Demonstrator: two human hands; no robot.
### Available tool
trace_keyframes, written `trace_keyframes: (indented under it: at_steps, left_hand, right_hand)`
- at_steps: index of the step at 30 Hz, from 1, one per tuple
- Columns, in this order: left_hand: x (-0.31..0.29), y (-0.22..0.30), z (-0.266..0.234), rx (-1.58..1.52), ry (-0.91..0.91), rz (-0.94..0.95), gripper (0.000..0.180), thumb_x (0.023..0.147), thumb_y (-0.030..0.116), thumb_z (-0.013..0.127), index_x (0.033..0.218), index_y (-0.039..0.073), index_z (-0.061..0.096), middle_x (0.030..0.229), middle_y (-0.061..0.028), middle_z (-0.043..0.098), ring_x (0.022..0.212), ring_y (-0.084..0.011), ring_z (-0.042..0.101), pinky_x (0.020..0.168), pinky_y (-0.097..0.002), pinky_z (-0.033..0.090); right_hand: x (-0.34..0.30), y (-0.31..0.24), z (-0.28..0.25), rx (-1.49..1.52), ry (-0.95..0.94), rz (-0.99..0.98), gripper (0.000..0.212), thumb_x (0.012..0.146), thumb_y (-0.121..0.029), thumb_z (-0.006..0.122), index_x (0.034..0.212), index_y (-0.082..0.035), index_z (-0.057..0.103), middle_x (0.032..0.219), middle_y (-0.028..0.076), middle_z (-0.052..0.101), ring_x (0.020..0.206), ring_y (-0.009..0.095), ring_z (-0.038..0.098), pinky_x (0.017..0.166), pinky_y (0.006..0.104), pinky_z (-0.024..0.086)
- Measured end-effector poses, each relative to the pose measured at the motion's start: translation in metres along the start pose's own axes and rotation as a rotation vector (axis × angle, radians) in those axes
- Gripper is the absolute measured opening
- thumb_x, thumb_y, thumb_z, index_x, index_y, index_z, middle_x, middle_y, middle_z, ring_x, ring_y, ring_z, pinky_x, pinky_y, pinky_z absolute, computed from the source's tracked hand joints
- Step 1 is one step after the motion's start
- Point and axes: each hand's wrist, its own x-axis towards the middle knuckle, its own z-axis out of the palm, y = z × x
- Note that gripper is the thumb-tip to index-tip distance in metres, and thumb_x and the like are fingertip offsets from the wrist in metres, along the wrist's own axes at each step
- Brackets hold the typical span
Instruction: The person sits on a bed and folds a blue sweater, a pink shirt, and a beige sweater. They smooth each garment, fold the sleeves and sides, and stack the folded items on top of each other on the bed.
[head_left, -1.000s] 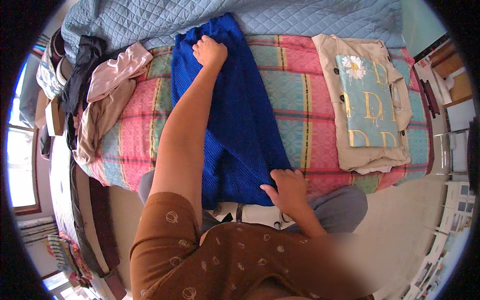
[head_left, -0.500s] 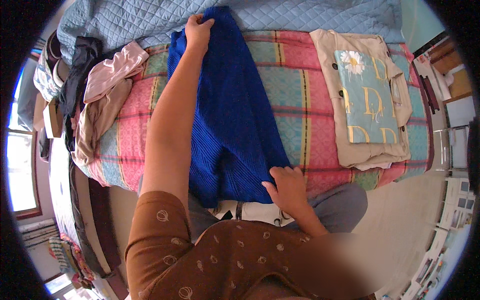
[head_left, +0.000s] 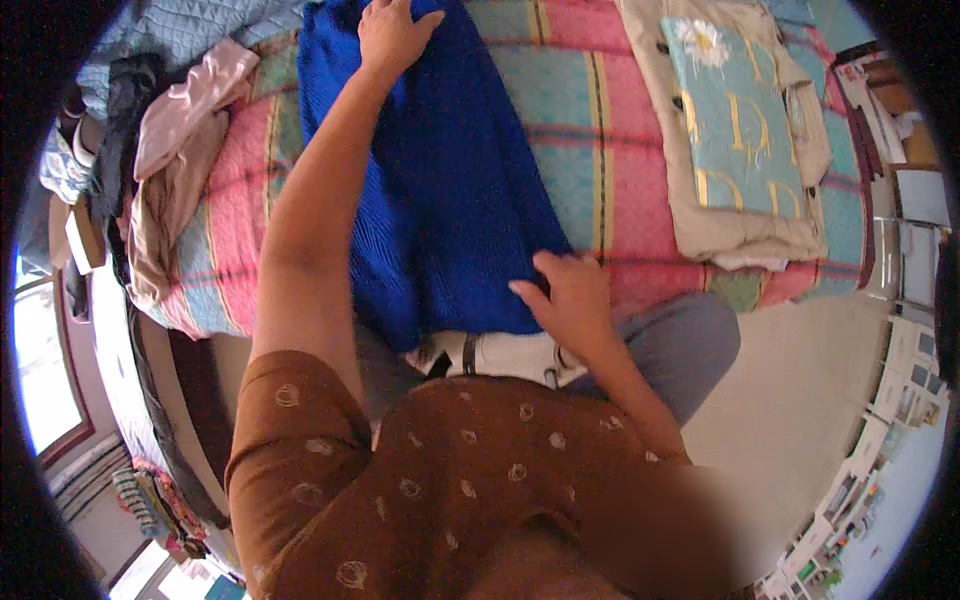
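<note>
A blue ribbed knit garment lies lengthwise over the plaid bedcover, its near end hanging at the edge by my knees. My left arm stretches across it. At its far end my left hand rests flat on the knit, thumb spread from the fingers; the fingertips reach the picture's top edge. My right hand is at the garment's near right corner, thumb and fingers apart, touching or just over its edge.
On the right lies a folded beige buttoned garment with a folded light-green printed cloth on top. Pink, tan and black clothes lie at the left. A blue quilt is behind, over the plaid bedcover.
The view has shifted, so the bed sits higher. My left hand has gone from gripping the garment's far end to lying flat on it, and the far part looks wider. My right hand's fingers have loosened.
</note>
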Motion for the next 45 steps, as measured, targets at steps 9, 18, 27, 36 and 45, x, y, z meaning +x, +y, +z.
trace_keyframes:
  at_steps: [9, 18, 27, 36, 45]
  left_hand:
    - [-0.066, 0.096, -0.201, -0.523, -0.269, -0.401, 0.033, 0.085, 0.017, 0.07, 0.113, 0.002, 0.064, 0.116, -0.0164, 0.062, 0.11, -0.0316, 0.057, 0.096, -0.0382, 0.044]
    - [-0.14, 0.178, -0.266, -1.545, -0.415, -1.664, 0.036, 0.093, 0.015, 0.062, 0.118, -0.008, 0.048, 0.102, -0.0177, 0.059, 0.09, -0.0269, 0.064, 0.083, -0.039, 0.056]
    - [-0.158, 0.184, -0.241, -1.546, -0.579, -1.552, 0.032, 0.092, 0.015, 0.064, 0.115, -0.005, 0.054, 0.096, -0.0148, 0.062, 0.087, -0.0283, 0.066, 0.081, -0.04, 0.057]
    - [-0.187, 0.079, -0.335, -1.023, -0.051, -1.368, 0.028, 0.095, 0.017, 0.057, 0.113, -0.004, 0.059, 0.101, -0.0145, 0.068, 0.089, -0.0228, 0.067, 0.074, -0.0327, 0.053]
    - [-0.284, 0.105, -0.358, -1.151, -0.376, -1.752, 0.047, 0.083, 0.025, 0.075, 0.116, -0.003, 0.055, 0.095, -0.0067, 0.062, 0.08, -0.0132, 0.055, 0.069, -0.0269, 0.045]
  right_hand:
    - [-0.015, 0.025, -0.023, 0.567, 0.115, 0.135, 0.03, 0.079, -0.024, 0.077, 0.099, -0.006, 0.065, 0.073, 0.005, 0.061, 0.067, 0.016, 0.058, 0.064, 0.0321, 0.048]
    - [-0.044, 0.062, -0.009, 0.281, 0.095, 0.231, 0.04, 0.096, -0.041, 0.053, 0.105, -0.004, 0.065, 0.091, 0.015, 0.07, 0.087, 0.032, 0.067, 0.078, 0.0401, 0.05]
    - [-0.046, 0.094, 0.039, 0.477, 0.088, 0.249, 0.032, 0.088, -0.028, 0.068, 0.105, -0.002, 0.064, 0.085, 0.015, 0.069, 0.065, 0.022, 0.066, 0.062, 0.0365, 0.051]
    - [-0.056, 0.086, 0.028, 0.721, 0.051, 0.253, 0.033, 0.085, -0.027, 0.074, 0.099, -0.001, 0.06, 0.079, 0.004, 0.062, 0.06, 0.012, 0.057, 0.054, 0.0283, 0.047]
    - [-0.057, 0.072, 0.029, 0.624, 0.103, 0.325, 0.033, 0.085, -0.032, 0.074, 0.092, -0.003, 0.059, 0.077, 0.003, 0.06, 0.057, 0.011, 0.054, 0.051, 0.0264, 0.044]
